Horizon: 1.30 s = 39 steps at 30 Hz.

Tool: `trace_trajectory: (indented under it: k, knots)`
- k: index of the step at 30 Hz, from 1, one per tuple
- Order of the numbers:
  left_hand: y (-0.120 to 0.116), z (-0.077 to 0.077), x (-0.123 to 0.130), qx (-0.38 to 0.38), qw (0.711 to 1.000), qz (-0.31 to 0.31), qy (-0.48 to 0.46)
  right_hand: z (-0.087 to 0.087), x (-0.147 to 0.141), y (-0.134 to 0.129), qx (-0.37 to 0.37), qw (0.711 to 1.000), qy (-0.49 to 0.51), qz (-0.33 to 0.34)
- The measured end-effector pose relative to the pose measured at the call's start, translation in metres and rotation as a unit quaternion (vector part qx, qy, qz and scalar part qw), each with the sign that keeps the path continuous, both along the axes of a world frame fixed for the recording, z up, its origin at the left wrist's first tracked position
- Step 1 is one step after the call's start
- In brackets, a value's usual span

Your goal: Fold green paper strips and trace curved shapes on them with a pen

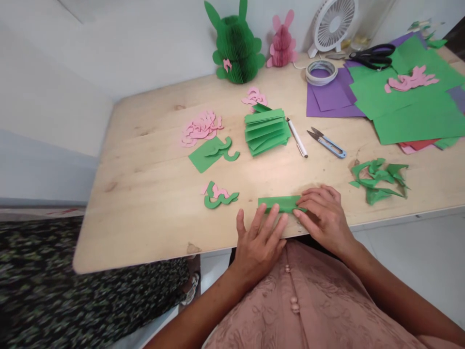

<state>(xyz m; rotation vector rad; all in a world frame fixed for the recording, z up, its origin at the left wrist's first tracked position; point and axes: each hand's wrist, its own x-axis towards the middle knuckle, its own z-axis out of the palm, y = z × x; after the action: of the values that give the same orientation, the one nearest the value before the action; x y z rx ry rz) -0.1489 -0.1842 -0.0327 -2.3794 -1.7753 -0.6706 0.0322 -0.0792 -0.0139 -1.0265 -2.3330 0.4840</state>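
A folded strip of green paper [279, 201] lies flat near the table's front edge. My left hand [262, 237] rests on the table with its fingers spread, the tips pressing the strip's near edge. With thumb and fingers, my right hand [325, 215] grips the strip's right end, which is partly hidden beneath them. To the left sit curved green and pink paper cutouts [214, 198]. Beyond the strip stands a stack of pleated green paper [267, 130], with a white pen [298, 138] and blue-handled thread snips [327, 143] beside it.
Green paper scraps [381, 180] lie to the right. Further back are green sheets [410, 111], black scissors [374, 57], a tape roll [321, 72], a white fan [334, 24] and green [238, 51] and pink [282, 46] paper rabbits. A person in patterned clothing [109, 286] stands at left.
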Motion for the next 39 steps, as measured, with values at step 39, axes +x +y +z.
trace_trajectory:
  k: [39]
  knots:
    - [0.013, 0.001, 0.003, -0.065, 0.997, 0.018, 0.028, -0.008, -0.006, -0.012, 0.137, 0.99, -0.03, -0.025]
